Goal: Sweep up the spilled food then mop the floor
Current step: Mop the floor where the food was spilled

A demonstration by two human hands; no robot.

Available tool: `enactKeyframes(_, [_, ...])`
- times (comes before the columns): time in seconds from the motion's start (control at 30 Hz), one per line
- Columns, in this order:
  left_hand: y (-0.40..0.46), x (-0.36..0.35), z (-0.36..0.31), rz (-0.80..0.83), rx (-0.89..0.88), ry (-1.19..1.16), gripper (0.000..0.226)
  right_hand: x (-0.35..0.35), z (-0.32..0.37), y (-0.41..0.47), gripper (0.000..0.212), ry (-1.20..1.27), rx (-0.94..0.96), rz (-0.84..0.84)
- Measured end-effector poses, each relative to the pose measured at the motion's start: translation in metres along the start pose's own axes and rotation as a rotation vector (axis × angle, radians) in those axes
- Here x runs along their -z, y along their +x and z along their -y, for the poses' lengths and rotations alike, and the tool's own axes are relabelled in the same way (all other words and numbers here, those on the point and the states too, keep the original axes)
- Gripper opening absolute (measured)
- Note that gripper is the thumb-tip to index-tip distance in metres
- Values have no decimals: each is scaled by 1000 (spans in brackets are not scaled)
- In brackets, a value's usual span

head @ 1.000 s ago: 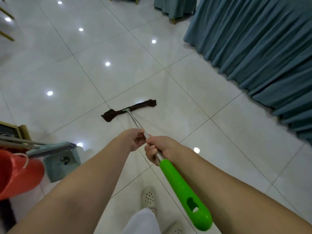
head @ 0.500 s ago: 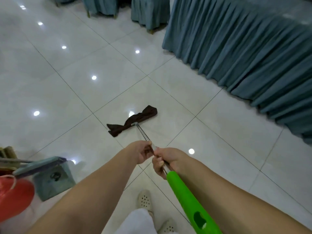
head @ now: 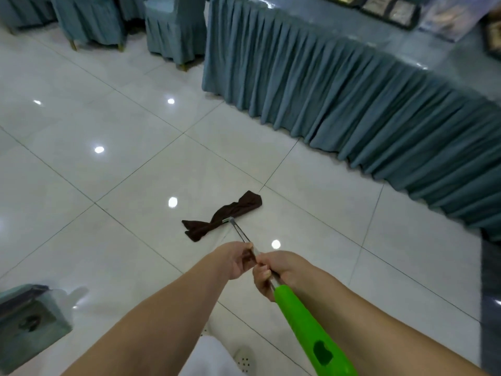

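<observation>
Head view, looking down over both forearms at a glossy white tiled floor [head: 113, 126]. A mop [head: 245, 240] runs from the lower right up toward the centre of the frame. Its brown cloth head [head: 222, 215], twisted and bunched, lies flat on the tiles close to a junction of grout lines. A thin metal shaft rises from the cloth to the hands and ends in a bright green plastic handle [head: 303, 318], which has a hanging slot near its end and leaves the frame at the lower edge.

The right hand [head: 276, 272] grasps the metal shaft just above the green handle, fingers curled round it. The left hand [head: 235, 261] sits directly ahead of it on the shaft, fingertips and thumb pinching the metal; the two hands nearly touch.

A long desk [head: 447, 52] draped in a pleated teal skirt [head: 339, 104] runs along the right side, the skirt reaching the floor; flat framed items lie on its top, too blurred to identify. Chairs in matching teal covers [head: 173, 31] stand at the top left. A teal box-like object [head: 32, 321] sits at the lower left edge. Between the forearms, a white garment and a perforated pale shoe [head: 244, 359] appear at the bottom. Ceiling lights reflect as bright spots on the tiles.
</observation>
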State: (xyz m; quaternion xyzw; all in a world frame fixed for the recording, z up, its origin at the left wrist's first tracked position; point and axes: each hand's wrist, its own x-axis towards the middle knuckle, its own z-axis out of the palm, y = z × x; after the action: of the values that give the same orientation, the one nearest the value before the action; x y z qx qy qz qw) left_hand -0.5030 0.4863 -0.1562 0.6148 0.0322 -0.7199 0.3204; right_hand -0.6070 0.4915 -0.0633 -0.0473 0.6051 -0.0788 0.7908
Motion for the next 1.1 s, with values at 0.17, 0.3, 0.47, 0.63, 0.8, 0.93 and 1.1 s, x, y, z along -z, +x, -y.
enactKeyframes(0.17, [2,-36,25,18,12,44,36,41,-3,-15,37,46,24,10])
enactKeyframes(0.3, [4,-59,42,5,-19,35,35,71,-4,-19,32,26,-19,-6])
enactKeyframes(0.47, [17,-70,49,27,-21,-25,23,92,0,-12,27,-2,-48,-32])
enactKeyframes(0.63, [36,-80,31,48,-3,-43,15,97,22,4,25,-18,-64,-7])
enactKeyframes(0.8, [65,-90,-1,57,13,-56,17,94,60,23,23,-85,-52,-42])
enactKeyframes(0.93, [92,-100,-41,82,32,-125,19,87,109,38,24,-185,-42,-60])
enactKeyframes(1.1, [130,-122,-119,77,27,-258,19,63,202,55,26,-242,-73,-52])
